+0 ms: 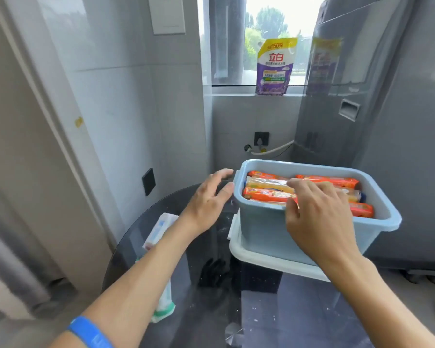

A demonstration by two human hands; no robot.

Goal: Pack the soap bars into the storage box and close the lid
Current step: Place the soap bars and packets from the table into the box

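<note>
Right hand [319, 217] fingers curled on soap bars [269, 193] inside storage box [261, 229], left hand [209, 197] released — just beside

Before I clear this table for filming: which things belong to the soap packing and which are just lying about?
Job:
soap bars
blue storage box
white lid under the box
right hand on the bars
left hand by the box's end

Lying about:
purple detergent pouch on the sill
white packet on the table
green-and-white packet

Bright daylight from window [261, 41]; edges bend.
</note>
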